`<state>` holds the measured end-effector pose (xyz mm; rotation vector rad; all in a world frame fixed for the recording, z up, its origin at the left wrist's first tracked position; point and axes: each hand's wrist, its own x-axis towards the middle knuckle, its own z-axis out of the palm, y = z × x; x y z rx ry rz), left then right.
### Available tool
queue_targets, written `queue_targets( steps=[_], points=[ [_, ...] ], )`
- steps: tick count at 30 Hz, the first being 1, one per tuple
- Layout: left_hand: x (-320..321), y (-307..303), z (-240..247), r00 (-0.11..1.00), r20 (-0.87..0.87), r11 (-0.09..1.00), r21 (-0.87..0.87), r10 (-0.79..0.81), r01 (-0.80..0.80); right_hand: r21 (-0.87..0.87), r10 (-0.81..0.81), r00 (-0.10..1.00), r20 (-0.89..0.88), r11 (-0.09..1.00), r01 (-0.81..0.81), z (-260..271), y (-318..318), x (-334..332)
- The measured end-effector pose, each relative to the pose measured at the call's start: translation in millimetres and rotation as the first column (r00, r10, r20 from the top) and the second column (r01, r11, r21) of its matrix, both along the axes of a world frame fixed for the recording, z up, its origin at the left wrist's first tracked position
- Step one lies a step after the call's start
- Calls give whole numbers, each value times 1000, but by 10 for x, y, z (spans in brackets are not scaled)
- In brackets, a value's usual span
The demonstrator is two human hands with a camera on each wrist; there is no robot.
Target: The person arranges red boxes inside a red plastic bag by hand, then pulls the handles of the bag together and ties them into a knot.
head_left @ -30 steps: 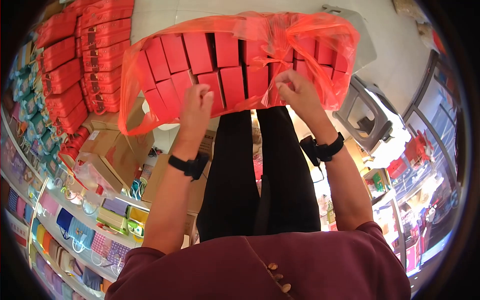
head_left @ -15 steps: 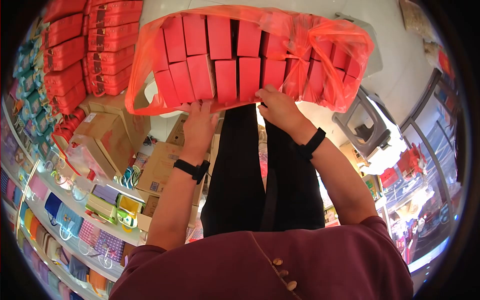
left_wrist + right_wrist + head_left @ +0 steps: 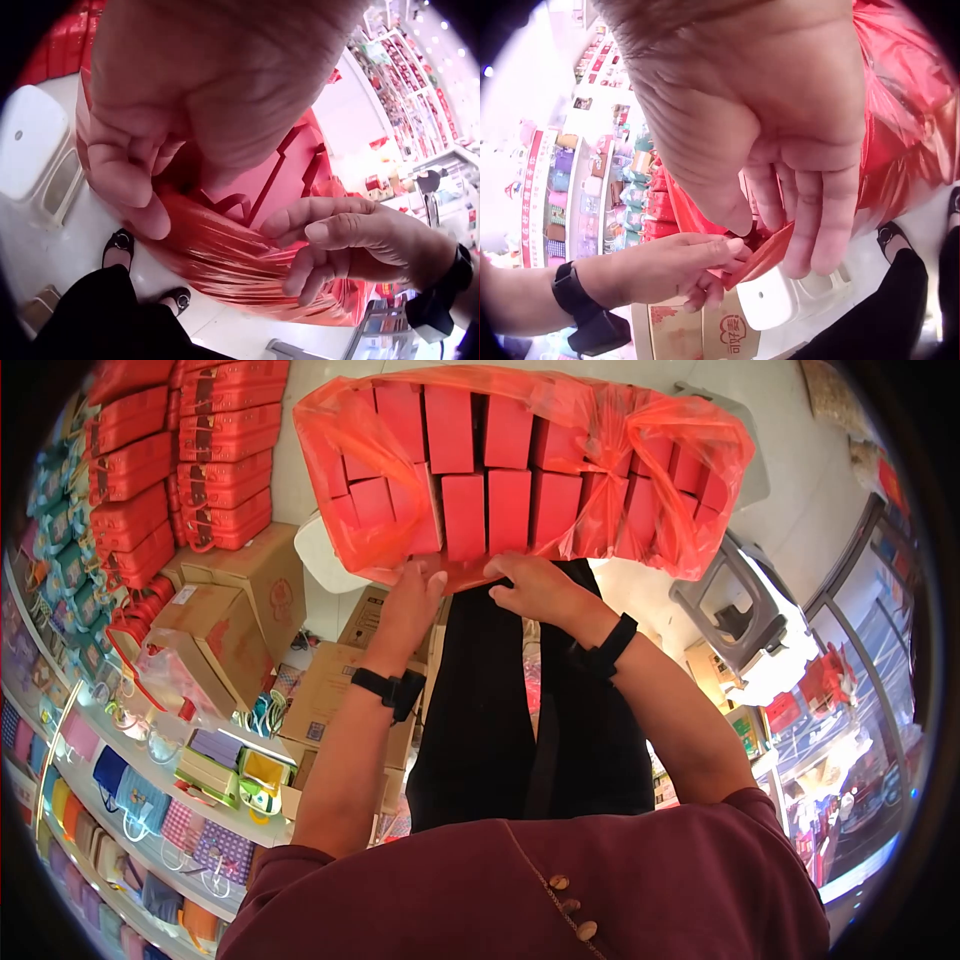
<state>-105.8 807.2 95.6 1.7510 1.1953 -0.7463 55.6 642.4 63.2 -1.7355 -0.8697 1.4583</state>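
Observation:
A translucent red plastic bag (image 3: 690, 425) full of red boxes (image 3: 508, 510) in rows lies in front of me, its mouth facing up. My left hand (image 3: 408, 608) pinches the near edge of the bag toward its left part, where the film folds over several boxes. In the right wrist view the left hand (image 3: 675, 266) has the film's edge between thumb and fingers. My right hand (image 3: 545, 592) is close beside it, fingertips at the near edge of the bag. Its fingers (image 3: 330, 217) are loosely bent against the film in the left wrist view. A gathered knot of film (image 3: 605, 470) crosses the right part.
Red cases (image 3: 230, 450) are stacked at the left, near cardboard boxes (image 3: 215, 645). A white stool (image 3: 37, 142) stands by the bag's left end; an overturned grey stool (image 3: 725, 605) is at the right. Shelves of small bags (image 3: 150, 795) curve along the lower left.
Both hands have come down to the bag's near edge, the right hand moving left from the knot. The left part of the film has been drawn inward over the boxes.

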Motion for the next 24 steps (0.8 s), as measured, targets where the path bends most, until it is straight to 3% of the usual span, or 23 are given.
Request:
queue_targets(
  steps=[1,4,6,7,9,10,12,13,15,17,18,21,24],
  points=[
    [38,0,-3,986,-60,980,-111,159,-165,-62,-13,992,-128,998,5,20,29,-1],
    [75,28,-52,934,-33,866,-364,355,-342,-225,-95,892,-441,974,-7,93,113,66],
    [48,97,-74,933,-135,794,-494,334,-355,-300,-166,799,-578,954,-19,138,121,87],
    [34,131,-78,930,-184,751,-551,317,-365,-251,-147,823,-549,968,5,146,107,78],
    [12,145,11,892,-137,714,-553,431,-430,-141,-116,866,-486,989,53,200,109,67],
    [21,155,79,868,-109,694,-555,485,-458,-173,-183,844,-503,979,109,234,141,75],
    [119,182,244,935,126,917,-277,331,-288,-240,-318,786,-530,945,220,335,205,93],
    [178,187,340,950,223,974,-105,221,-202,-219,-300,828,-473,951,220,397,231,104],
    [349,203,434,906,368,978,-102,208,-184,-145,-260,906,-334,964,223,457,361,221],
    [522,273,461,816,557,988,-68,153,-139,80,-247,958,-147,962,260,389,450,201],
    [625,337,477,818,569,996,-21,79,-82,179,-256,965,-49,949,261,402,516,206],
    [938,497,502,773,622,990,120,-129,69,121,-239,966,-104,961,250,253,688,210],
    [1233,562,626,761,643,996,40,-85,77,-172,-441,734,-517,893,416,125,755,171]
  ],
)
